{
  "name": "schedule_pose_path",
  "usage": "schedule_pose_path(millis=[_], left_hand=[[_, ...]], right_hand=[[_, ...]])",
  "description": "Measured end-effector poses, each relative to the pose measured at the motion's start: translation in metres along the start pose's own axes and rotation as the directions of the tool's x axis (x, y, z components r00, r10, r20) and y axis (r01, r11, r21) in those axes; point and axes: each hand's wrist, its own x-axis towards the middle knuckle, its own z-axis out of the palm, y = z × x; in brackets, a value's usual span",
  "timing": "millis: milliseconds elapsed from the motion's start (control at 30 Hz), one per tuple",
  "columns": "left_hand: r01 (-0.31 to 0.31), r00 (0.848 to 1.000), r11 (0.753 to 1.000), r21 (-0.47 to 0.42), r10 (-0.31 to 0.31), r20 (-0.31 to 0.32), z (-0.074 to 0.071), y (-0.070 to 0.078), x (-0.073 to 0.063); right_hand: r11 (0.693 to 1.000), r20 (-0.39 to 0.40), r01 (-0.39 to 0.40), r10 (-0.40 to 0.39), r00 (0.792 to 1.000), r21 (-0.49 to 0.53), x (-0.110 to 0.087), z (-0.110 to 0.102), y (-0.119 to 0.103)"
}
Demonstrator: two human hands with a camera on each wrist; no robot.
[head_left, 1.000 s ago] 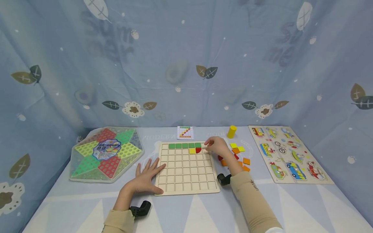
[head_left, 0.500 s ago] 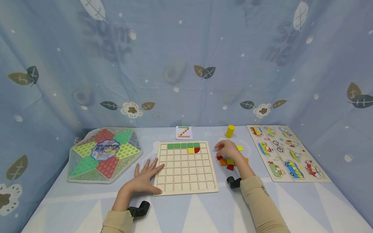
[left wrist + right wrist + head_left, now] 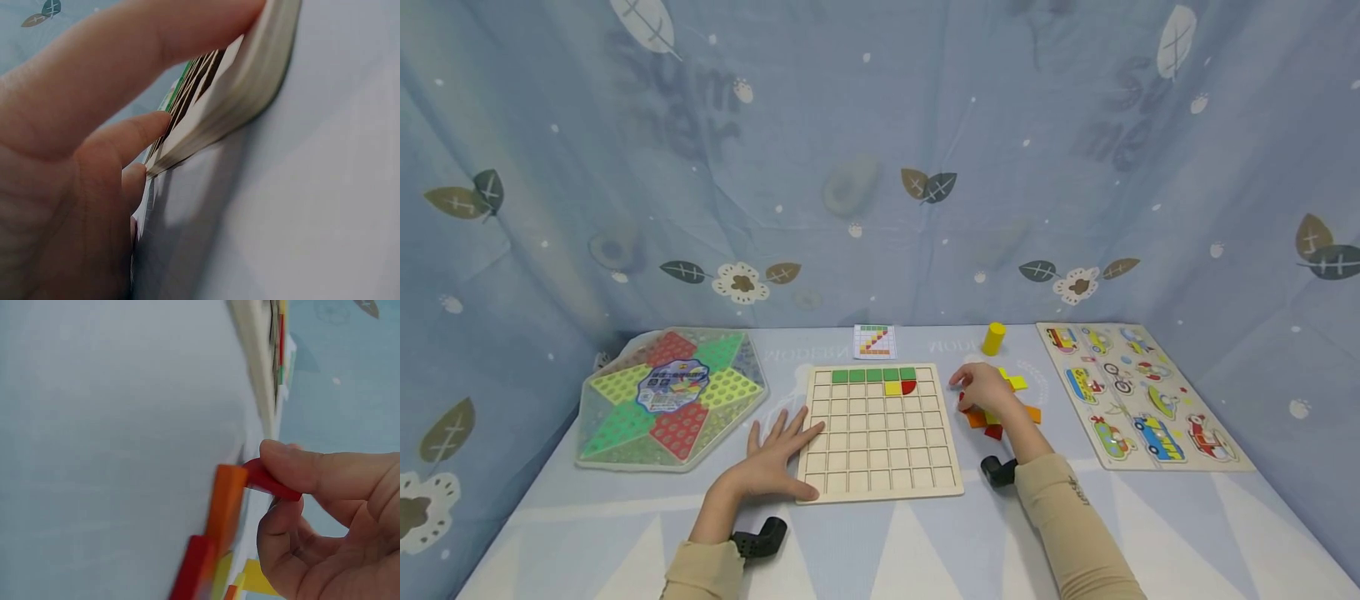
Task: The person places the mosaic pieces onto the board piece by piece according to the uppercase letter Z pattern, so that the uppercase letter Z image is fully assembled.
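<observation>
A wooden grid board (image 3: pixel 880 442) lies in front of me, with a row of several green square tiles (image 3: pixel 874 375) near its far edge. Below that row sit a yellow square tile (image 3: pixel 892 388) and a red quarter-round tile (image 3: pixel 908 387). My left hand (image 3: pixel 771 467) is spread at the board's left side; the thumb and fingertips touch its edge, as the left wrist view also shows. Right of the board, my right hand (image 3: pixel 987 389) pinches a red tile (image 3: pixel 275 482) between thumb and finger, beside an orange tile (image 3: pixel 226 500) of the loose pile.
Loose yellow tiles (image 3: pixel 1017 382) and orange tiles (image 3: pixel 1033 414) lie around my right hand. A small pattern card (image 3: pixel 875 342) and a yellow cylinder (image 3: pixel 994 339) stand behind. At left is a hexagonal game box (image 3: pixel 673 396), at right a picture puzzle board (image 3: pixel 1138 392).
My right hand has moved from the board's far right corner to the tile pile on the right and now pinches a red tile. The left hand stays at the board's edge.
</observation>
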Motion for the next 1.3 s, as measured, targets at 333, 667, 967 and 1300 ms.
schedule_pose_path(millis=[333,667,967,1300], left_hand=[[-0.002,1.0,1.0,-0.002,0.002,0.002,-0.003,0.001,0.0],[-0.006,1.0,1.0,0.01,0.006,0.0,-0.002,-0.001,0.001],[-0.003,1.0,1.0,0.007,0.003,0.003,-0.001,-0.001,0.0],[-0.01,1.0,1.0,-0.014,0.01,0.008,-0.001,0.0,0.0]], right_hand=[[0.999,-0.067,0.048,-0.048,0.997,-0.002,-0.003,-0.002,-0.013],[0.988,-0.128,0.15,-0.143,0.981,0.046,-0.009,0.01,-0.028],[0.956,0.041,0.139,-0.155,0.987,0.257,-0.012,0.025,-0.041],[0.954,0.04,0.132,-0.148,0.988,0.269,-0.009,0.048,-0.053]])
